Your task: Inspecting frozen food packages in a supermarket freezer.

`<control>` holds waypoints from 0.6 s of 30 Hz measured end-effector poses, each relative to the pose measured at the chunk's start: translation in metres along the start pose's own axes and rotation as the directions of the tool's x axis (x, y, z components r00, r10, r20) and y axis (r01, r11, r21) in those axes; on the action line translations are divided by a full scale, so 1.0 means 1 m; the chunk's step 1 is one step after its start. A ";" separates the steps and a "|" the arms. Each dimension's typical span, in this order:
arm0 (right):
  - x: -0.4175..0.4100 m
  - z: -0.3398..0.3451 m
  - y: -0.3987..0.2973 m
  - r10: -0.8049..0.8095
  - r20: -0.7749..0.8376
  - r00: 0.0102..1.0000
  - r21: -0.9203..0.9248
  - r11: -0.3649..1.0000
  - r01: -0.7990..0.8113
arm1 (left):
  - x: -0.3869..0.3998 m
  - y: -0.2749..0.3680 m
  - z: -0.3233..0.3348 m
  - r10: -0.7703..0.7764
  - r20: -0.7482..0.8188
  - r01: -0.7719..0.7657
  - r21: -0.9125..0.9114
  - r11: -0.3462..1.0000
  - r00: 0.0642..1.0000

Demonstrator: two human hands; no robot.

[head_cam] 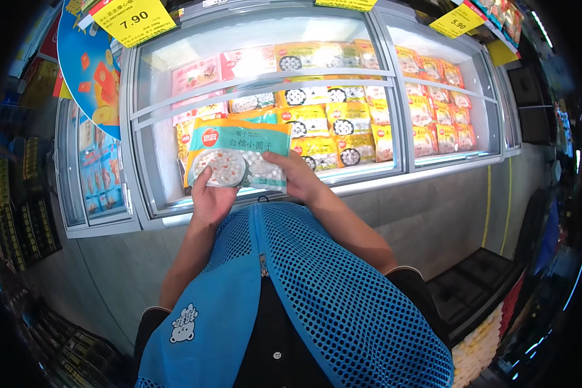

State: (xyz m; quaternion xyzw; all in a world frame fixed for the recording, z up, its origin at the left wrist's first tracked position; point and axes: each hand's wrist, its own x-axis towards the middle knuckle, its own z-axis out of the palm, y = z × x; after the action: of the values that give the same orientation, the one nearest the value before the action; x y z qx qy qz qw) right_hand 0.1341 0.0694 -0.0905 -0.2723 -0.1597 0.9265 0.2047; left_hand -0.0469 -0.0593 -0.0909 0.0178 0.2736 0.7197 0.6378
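A teal and yellow plastic bag of small white rice balls (pixel 264 138) is held between my two hands, its printed front facing me. My left hand (pixel 212 199) grips its lower left edge, thumb on the front. My right hand (pixel 293 174) holds its lower right side, the fingers partly behind the bag. Beneath and beyond it is a lit chest freezer (pixel 283 191) with glass panels, holding rows of frozen food bags (pixel 347 121). Pink bags (pixel 196 77) lie at the freezer's back left, and another orange and teal bag (pixel 257 115) shows just behind the held one.
Yellow price tags (pixel 135 20) hang above the freezer. Another freezer section with orange bags (pixel 422 114) is at right; one with blue bags (pixel 99 174) is at left. A round blue sign (pixel 89 72) overhangs the left side. Dark crates (pixel 470 286) stand at lower right.
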 end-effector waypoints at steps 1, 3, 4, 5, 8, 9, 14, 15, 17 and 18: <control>-0.001 0.002 0.001 0.010 0.002 1.000 -0.006 1.000 -0.010 | 0.001 -0.001 -0.007 0.008 -0.048 -0.008 -0.010 1.000 0.999; -0.004 0.005 0.000 -0.120 -0.128 0.984 -0.117 0.988 0.105 | 0.004 0.001 -0.027 0.002 -0.118 -0.001 0.004 1.000 0.993; 0.000 -0.002 0.001 -0.113 -0.124 0.986 -0.121 0.988 0.098 | 0.004 0.004 -0.041 -0.011 -0.181 0.015 0.024 1.000 0.983; 0.005 -0.016 0.002 -0.211 -0.189 0.959 -0.282 0.947 0.152 | 0.003 0.006 -0.058 -0.004 -0.186 0.008 0.021 1.000 0.982; 0.011 -0.034 -0.002 -0.395 -0.268 0.879 -0.594 0.786 0.172 | -0.002 0.025 -0.105 0.091 -0.437 0.088 0.372 0.924 0.895; 0.012 -0.039 -0.004 -0.481 -0.280 0.830 -0.727 0.671 0.143 | -0.001 0.036 -0.115 0.214 -0.450 0.046 0.500 0.865 0.867; 0.025 -0.092 -0.005 -0.583 -0.238 0.777 -0.851 0.511 0.123 | 0.033 0.114 -0.154 0.688 -0.141 -0.045 0.968 0.245 0.712; 0.028 -0.093 -0.005 -0.572 -0.235 0.786 -0.853 0.508 0.115 | 0.040 0.136 -0.171 0.728 -0.106 -0.022 0.986 0.164 0.677; 0.034 -0.099 -0.009 -0.517 -0.296 0.804 -0.849 0.527 0.026 | 0.056 0.170 -0.185 0.770 0.031 0.050 0.995 -0.082 0.637; 0.038 -0.103 -0.010 -0.518 -0.306 0.799 -0.850 0.526 0.016 | 0.068 0.187 -0.178 0.758 0.135 0.088 0.966 -0.245 0.638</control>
State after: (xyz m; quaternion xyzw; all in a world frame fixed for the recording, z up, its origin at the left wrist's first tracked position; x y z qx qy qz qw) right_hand 0.1670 0.1150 -0.1854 -0.5474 -0.5461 0.5879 0.2375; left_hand -0.2957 -0.0690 -0.1863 0.3475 0.8505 0.3936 0.0292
